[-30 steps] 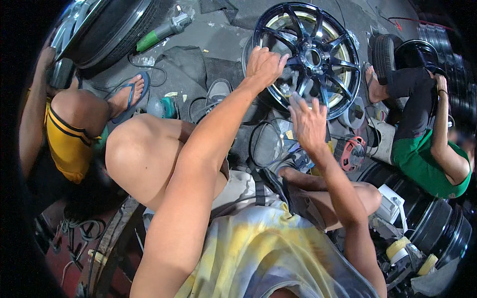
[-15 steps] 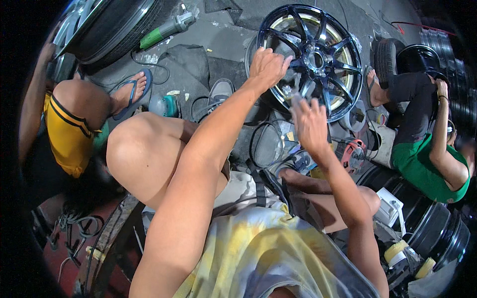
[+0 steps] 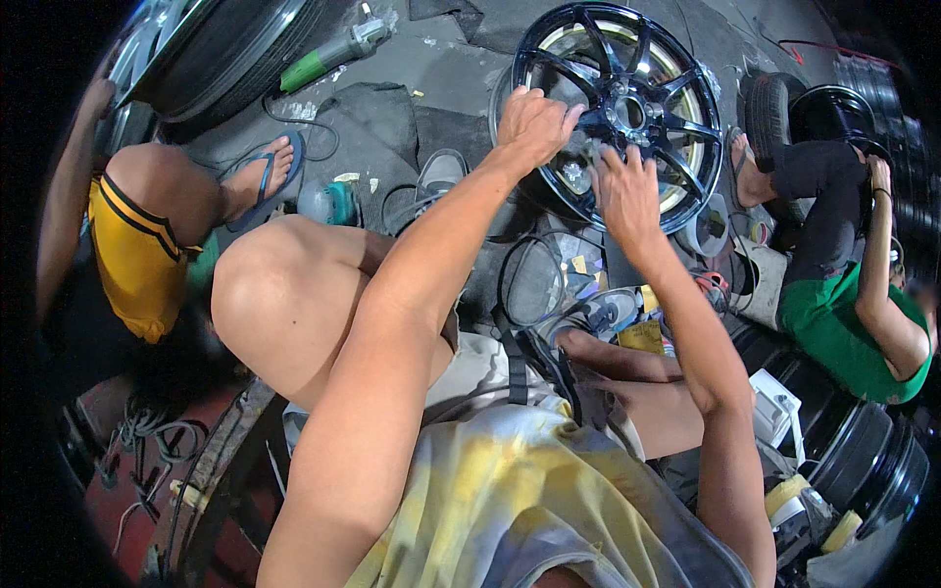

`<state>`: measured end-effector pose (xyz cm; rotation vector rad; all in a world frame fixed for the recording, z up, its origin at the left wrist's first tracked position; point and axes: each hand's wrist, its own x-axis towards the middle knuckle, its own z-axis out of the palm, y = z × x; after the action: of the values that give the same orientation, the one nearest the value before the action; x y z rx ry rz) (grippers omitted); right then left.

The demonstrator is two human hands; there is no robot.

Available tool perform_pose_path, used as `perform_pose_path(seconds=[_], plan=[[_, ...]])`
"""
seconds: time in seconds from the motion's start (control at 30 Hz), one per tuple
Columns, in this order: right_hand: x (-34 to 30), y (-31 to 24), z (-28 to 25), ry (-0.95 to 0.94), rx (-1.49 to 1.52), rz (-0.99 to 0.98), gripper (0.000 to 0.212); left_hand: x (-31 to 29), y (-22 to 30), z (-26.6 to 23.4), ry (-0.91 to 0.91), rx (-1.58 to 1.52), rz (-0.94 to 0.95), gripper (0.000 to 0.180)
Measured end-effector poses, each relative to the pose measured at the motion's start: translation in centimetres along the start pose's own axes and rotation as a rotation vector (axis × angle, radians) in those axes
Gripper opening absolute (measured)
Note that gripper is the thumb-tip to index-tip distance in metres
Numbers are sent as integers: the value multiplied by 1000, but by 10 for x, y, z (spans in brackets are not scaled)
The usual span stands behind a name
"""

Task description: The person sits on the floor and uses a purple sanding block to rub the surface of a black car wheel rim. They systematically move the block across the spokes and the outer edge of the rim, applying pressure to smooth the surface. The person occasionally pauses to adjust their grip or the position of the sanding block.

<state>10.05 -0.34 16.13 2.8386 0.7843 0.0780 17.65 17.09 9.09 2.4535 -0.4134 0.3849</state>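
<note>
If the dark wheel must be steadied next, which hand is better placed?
Left hand, probably: it curls over the left edge of the wheel; the right hand overlaps its lower part, contact unclear.

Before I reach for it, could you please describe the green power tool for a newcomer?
Find the large wheel at the picture's upper left. Just right of it lies the power tool: green at one end, silvery at the other, unlike the rounded teal object below.
</note>
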Motion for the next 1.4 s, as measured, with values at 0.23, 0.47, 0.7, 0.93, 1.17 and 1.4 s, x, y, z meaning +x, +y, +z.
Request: perform_pose_path(seconds=[0.23,0.47,0.7,0.93,1.17,1.4], plan=[[10,-3,-10,-133,-89,-3,25,-3,-9,1,52,11,-14,48],[-34,-27,-26,-101,66,-28,29,-1,-2,-2,-71,22,-60,50],[-52,-53,-16,25,152,206,32,-3,-5,2,-27,30,-38,48],[-58,-60,-18,25,159,287,28,-5,1,0,-78,28,-67,52],[-58,-58,-18,73,157,247,28,-3,-1,-1,-45,50,-39,51],[-45,-61,-21,42,169,310,30,0,-7,-2,-40,56,-32,51]])
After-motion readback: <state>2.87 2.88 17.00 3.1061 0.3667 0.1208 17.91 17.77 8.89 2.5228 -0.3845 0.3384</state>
